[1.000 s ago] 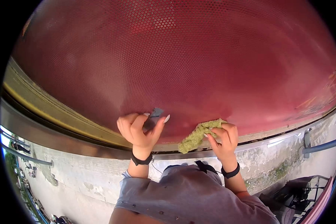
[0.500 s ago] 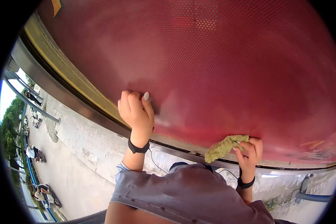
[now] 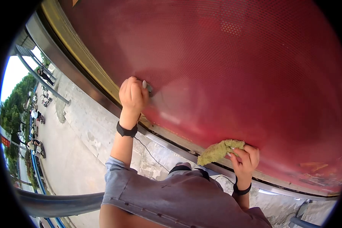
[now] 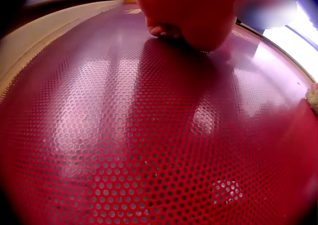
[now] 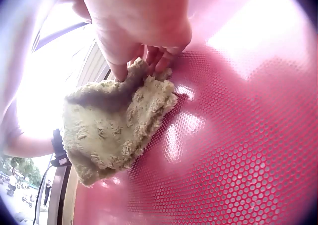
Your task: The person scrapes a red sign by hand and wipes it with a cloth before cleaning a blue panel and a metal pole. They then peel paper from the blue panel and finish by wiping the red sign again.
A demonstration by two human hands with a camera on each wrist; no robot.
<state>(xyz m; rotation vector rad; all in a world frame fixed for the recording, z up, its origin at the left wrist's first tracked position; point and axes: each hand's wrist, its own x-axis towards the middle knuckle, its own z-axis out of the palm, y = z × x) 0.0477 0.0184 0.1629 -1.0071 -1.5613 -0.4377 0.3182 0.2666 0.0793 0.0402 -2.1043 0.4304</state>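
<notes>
Right grip (image 3: 247,159): you pinch the green cloth (image 3: 220,151).
Green cloth: right of lower centre, head view.
Left grip (image 3: 133,93): your fingers curl at red panel (image 3: 201,83); can't tell if holding anything.

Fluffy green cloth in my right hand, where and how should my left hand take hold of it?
I'd pinch the fluffy green cloth by its loose end, bringing your left hand in from your left. Your right hand pinches the opposite end, and the bunched folds reach left from there, leaving that end exposed.
</notes>
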